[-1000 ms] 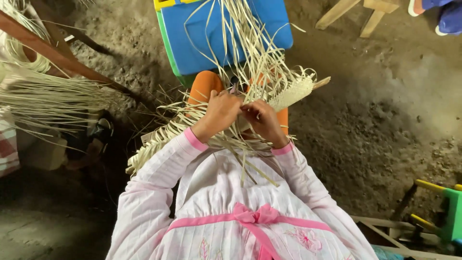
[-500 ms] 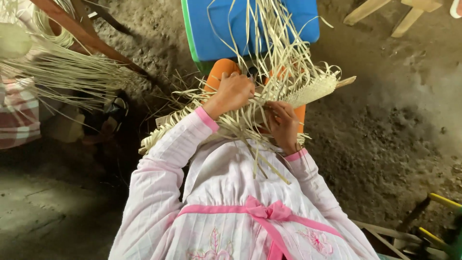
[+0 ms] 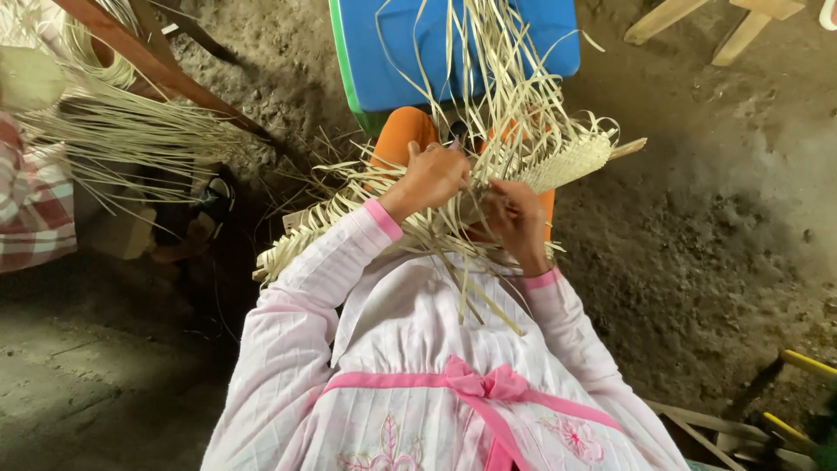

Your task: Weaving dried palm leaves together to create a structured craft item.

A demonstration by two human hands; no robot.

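Two hands work at the centre of the frame, just above a pink-and-white dress with a pink bow that fills the lower middle. Judging by what lies across the lap, the weaving is partly done: a woven strip of pale flat straw runs finished to the right of the hands, and another plaited stretch trails down to the left, while many loose strands fan upward unworked. The left hand is curled shut, pinching a bundle of strands where woven and loose parts meet. The right hand is half-closed with fingers bent around a few strands, touching the left; exactly which strands it grips I cannot tell. Beyond the hands sit orange-clad knees, then a blue plastic stool at upper centre. A heap of raw straw lies at upper left on the dirt floor.
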